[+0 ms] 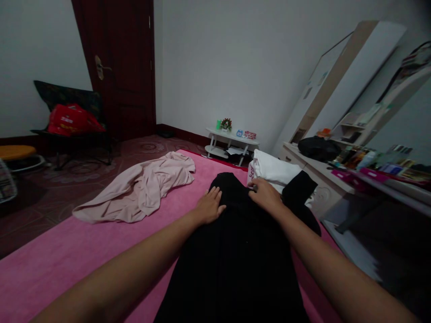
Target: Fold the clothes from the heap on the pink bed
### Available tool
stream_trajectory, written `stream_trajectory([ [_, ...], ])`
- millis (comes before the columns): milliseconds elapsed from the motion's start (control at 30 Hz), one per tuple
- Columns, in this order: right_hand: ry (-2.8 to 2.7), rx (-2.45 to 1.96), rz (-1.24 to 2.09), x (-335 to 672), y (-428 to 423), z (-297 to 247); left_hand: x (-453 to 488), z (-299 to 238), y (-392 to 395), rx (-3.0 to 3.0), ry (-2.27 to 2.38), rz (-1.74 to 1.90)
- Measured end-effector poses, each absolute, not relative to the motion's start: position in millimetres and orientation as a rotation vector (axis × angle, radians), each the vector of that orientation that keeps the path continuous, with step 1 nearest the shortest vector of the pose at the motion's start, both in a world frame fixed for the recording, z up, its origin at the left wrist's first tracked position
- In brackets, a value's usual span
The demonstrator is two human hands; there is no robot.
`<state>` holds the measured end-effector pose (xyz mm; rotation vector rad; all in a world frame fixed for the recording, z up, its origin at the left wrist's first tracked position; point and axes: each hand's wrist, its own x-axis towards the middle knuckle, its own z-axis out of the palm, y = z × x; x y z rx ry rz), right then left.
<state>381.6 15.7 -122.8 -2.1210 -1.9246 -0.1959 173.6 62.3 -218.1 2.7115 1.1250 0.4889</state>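
A black long-sleeved top (235,251) lies spread on the pink bed cover (50,264), its narrower end away from me. My left hand (209,205) rests flat on its upper left part, fingers stretched out. At the upper right edge my right hand (265,194) is closed, thumb and fingers pinching the black fabric. One black sleeve (301,190) runs out to the right, over part of the folded white cloth (274,166). To the left of the black top lies a crumpled pale pink garment (148,188), which neither hand touches.
A small white table (232,136) with a plant stands beyond the bed's far edge. On the right are a dresser (310,172) with bottles and a black bag (318,149). A chair (72,139) holding a red bag (72,119) stands by the dark door (124,67).
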Motion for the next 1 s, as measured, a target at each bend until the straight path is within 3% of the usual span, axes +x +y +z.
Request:
stream_trajectory([
  [233,-2.529,-1.428,-0.269,319.9,61.1,-165.7,174.6,-218.3,60.5,2.76,1.123,0.564],
  [533,-2.184,-2.186,0.18,346.1,135.4,-215.3,176.9,-227.0,65.6,2.772,1.164,0.511],
  [1000,-2.184,-2.201,0.3,343.6,84.5,-211.0,154.5,-223.0,48.5,2.73,1.07,0.486],
])
